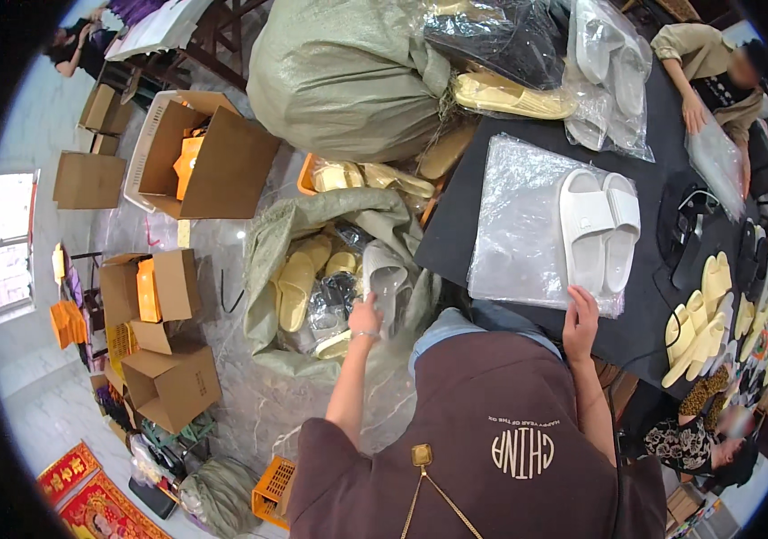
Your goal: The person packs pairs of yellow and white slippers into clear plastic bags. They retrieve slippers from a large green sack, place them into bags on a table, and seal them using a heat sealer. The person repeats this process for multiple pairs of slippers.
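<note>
My left hand point(366, 316) is down inside an open green woven sack point(267, 235). Its fingers are closed at the edge of a grey slipper point(385, 272), which stands among yellow slippers point(297, 290) and clear plastic wrapping. On the dark-covered table, a pair of white slippers point(583, 228) lies on a stack of clear plastic bags point(512, 229). My right hand point(580, 325) rests at the near edge of that stack, fingers stretched out and touching beside the slippers' near end. Nothing shows gripped in it.
A full woven sack point(348, 81) stands beyond the open one. Bagged grey slippers point(613, 72) and loose yellow slippers point(700, 328) lie on the table. Cardboard boxes point(231, 166) stand at left. One person point(716, 76) handles a plastic bag across the table; another sits at right.
</note>
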A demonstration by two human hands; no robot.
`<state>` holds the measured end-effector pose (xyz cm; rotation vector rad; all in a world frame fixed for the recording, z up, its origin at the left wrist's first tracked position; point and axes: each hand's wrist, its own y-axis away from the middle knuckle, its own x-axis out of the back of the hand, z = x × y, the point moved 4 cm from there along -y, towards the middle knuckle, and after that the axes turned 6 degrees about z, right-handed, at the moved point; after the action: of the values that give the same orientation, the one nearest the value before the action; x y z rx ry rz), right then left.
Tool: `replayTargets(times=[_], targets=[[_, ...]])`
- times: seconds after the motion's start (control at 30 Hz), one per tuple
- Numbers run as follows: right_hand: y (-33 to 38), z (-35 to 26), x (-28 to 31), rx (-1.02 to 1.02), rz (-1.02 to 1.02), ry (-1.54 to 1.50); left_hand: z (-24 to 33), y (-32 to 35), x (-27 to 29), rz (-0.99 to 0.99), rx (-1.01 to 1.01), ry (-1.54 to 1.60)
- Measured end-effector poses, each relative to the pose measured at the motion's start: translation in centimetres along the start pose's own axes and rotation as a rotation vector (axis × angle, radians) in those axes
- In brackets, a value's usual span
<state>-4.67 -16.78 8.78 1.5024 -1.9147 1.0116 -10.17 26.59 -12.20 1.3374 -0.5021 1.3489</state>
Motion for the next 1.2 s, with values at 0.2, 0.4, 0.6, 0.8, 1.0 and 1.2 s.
replayTargets(times=[0.2,0.4,0.6,0.8,1.0,1.2], targets=[[-1.9,-2.3,-2.1,0.084,-0.04,-0.191,-1.1,4.9,13.9,0.269,0.239,0.176],[-3.1,-3.8,-5.4,-0.263,-0.383,-0.581,1.4,8.3,23.4,0.499,0.312,0.732],[-2.2,-5.7,-9.2,-0.518,-0.778,-1.248,12.9,9.4,27.7,0.376,0.248,1.401],[-7.6,-5.5,-3.2,-0.449,-0.523,-1.267,22.9,7.5,25.6,0.019,0.058,1.66],[-11.6,1.1,3.4,-0.518,-0.153,-1.196,29.3,8.4,21.4,-0.373,-0.036,1.72],[-12.0,6.7,5.7,-0.607,0.108,-1.277,32.1,10.5,15.2,-0.588,0.102,1.827]])
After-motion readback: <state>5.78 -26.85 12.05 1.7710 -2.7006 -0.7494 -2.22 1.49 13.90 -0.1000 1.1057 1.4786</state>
